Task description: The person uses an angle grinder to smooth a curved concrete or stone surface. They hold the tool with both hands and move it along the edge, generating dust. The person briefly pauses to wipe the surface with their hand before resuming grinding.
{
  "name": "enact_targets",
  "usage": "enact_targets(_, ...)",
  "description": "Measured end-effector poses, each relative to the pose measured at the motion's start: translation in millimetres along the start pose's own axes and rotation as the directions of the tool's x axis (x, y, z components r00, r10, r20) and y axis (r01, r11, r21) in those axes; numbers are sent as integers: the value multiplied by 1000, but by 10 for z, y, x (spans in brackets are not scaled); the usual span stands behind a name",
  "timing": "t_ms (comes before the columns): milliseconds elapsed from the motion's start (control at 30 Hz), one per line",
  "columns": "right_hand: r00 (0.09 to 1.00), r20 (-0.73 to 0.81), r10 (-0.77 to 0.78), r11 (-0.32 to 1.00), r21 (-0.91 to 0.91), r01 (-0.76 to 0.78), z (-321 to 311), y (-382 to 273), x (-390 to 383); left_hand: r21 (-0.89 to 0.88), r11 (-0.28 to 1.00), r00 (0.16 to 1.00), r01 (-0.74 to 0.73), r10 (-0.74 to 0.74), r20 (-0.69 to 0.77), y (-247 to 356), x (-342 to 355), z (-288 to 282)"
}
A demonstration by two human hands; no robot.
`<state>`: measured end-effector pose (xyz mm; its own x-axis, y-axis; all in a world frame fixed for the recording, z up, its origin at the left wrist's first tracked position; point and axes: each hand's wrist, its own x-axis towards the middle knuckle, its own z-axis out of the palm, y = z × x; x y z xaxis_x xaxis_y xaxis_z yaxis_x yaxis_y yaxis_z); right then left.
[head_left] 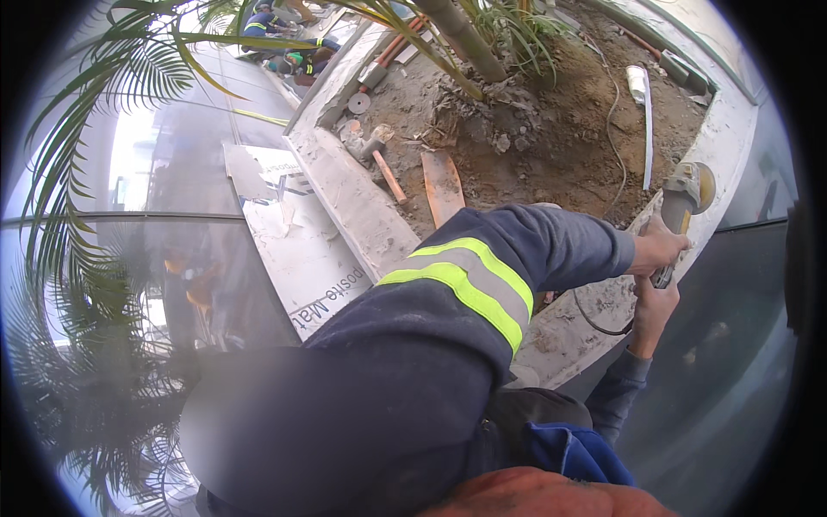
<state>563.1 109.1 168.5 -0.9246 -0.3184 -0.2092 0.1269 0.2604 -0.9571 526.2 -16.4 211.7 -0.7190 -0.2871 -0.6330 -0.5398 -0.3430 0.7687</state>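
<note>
At the right, both my hands are on an angle grinder (675, 207), its round, pale yellowish disc end pointing away from me by the outer edge of the concrete planter wall (724, 181). My left arm, in a dark sleeve with a reflective band, reaches across to the right. The left hand (659, 248) wraps round the grinder's body. Just below it, my right hand (653, 310) is closed round the rear end of the tool. A dark power cord (594, 324) loops beside the right hand. Whether the disc touches the wall, I cannot tell.
Soil (568, 129) and a palm trunk (469, 43) fill the planter. On its left side lie a hammer (388, 172), a flat orange-brown piece (443, 183) and a loose disc (359, 103). A white cup (637, 82) stands near a white strip (649, 138). Co-workers (297, 56) crouch at the far left.
</note>
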Motion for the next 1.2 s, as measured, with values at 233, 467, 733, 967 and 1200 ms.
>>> enact_targets(233, 996, -88, 26, 999, 48, -22, 44, 203, -415, 54, 998, 1000, -21, 22, -19, -639, 114, 133)
enact_targets(467, 946, -315, -82, 991, -129, 43, -149, 244, -479, -42, 997, 977, -59, 66, 201, -448, -75, 391)
enact_targets(733, 926, -365, 95, 991, -49, -121, 128, 375, -581, 81, 996, 980, -27, 10, 201, -687, 136, 189)
enact_targets(967, 902, -423, 88, 994, -16, -105, -148, 510, -634, 201, 979, 941, -47, -24, 339, -718, 49, 553)
enact_targets(1200, 854, -512, 93, 994, -4, -111, -402, 918, -202, 224, 973, 889, -60, -50, 456, -1075, 884, 860)
